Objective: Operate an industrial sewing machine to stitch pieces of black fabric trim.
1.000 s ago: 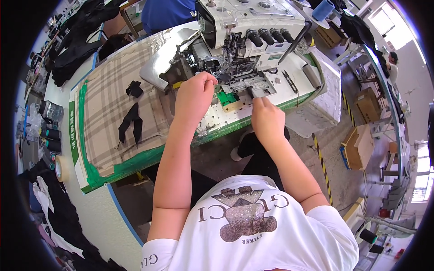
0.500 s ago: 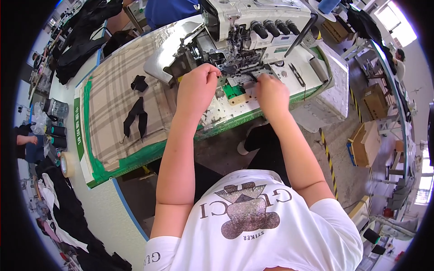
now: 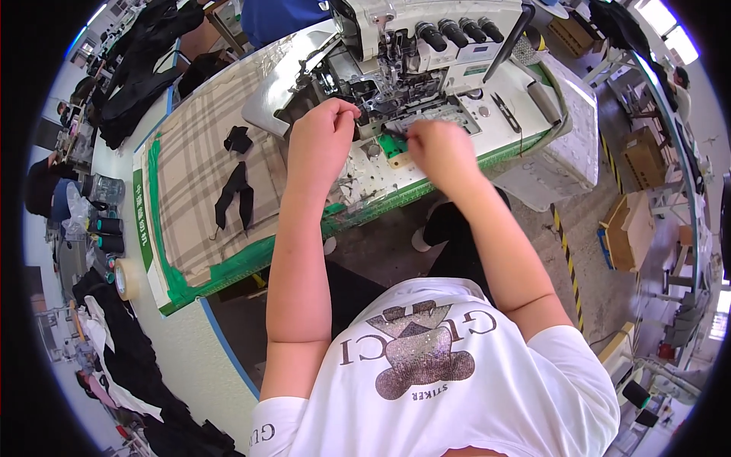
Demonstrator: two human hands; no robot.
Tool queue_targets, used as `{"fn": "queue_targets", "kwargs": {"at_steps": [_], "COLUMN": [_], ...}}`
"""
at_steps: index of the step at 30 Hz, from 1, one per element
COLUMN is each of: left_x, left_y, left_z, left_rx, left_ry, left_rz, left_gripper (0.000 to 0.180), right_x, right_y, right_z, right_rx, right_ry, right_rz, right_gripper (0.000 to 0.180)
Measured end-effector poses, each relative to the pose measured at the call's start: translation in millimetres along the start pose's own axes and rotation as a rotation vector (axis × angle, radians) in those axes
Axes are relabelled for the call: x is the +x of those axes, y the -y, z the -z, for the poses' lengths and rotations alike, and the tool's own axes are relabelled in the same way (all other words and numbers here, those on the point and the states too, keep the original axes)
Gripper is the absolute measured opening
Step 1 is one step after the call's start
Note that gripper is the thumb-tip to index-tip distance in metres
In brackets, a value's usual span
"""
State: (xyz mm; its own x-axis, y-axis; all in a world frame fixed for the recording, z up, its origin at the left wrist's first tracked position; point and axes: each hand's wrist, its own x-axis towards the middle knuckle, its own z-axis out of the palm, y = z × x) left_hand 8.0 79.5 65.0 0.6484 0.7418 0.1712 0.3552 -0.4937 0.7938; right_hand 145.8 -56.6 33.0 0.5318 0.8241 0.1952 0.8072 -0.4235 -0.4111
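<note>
A white overlock sewing machine stands in front of me with its looper area exposed. My left hand is closed in a pinch at the machine's left side, near the metal parts under the needle. What its fingertips hold is too small to make out. My right hand is slightly smeared, with its fingers closed over the green patch on the machine's front plate. A small black strip pokes out at its fingertips. Two black fabric pieces, a small one and a forked one, lie on the checked cover to the left.
Thread snips lie on the machine bed at the right. A green-taped edge borders the table. A tape roll, dark thread cones and a clear jar stand at the left. Cardboard boxes sit on the floor at right.
My right hand has moved left, toward my left hand, with the black strip at its fingertips. My left hand stays pinched by the machine. The whole view has shifted slightly.
</note>
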Motion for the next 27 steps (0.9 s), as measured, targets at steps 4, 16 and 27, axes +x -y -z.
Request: {"fn": "queue_targets", "kwargs": {"at_steps": [4, 16, 27], "left_x": [1.8, -6.2, -1.4], "left_y": [-9.2, 4.6, -15.0], "left_z": [-2.8, -0.4, 18.0], "left_rx": [0.043, -0.054, -0.118], "left_ry": [0.024, -0.039, -0.143], "left_rz": [0.012, 0.047, -0.067], "left_gripper": [0.018, 0.016, 0.016], "right_x": [9.3, -16.0, -6.4], "right_y": [-5.6, 5.3, 32.9], "right_z": [-24.0, -9.5, -24.0], "right_rx": [-0.08, -0.046, -0.186], "right_ry": [-0.111, -0.015, -0.387], "right_rz": [0.066, 0.126, 0.355], "right_gripper": [0.008, 0.009, 0.022]}}
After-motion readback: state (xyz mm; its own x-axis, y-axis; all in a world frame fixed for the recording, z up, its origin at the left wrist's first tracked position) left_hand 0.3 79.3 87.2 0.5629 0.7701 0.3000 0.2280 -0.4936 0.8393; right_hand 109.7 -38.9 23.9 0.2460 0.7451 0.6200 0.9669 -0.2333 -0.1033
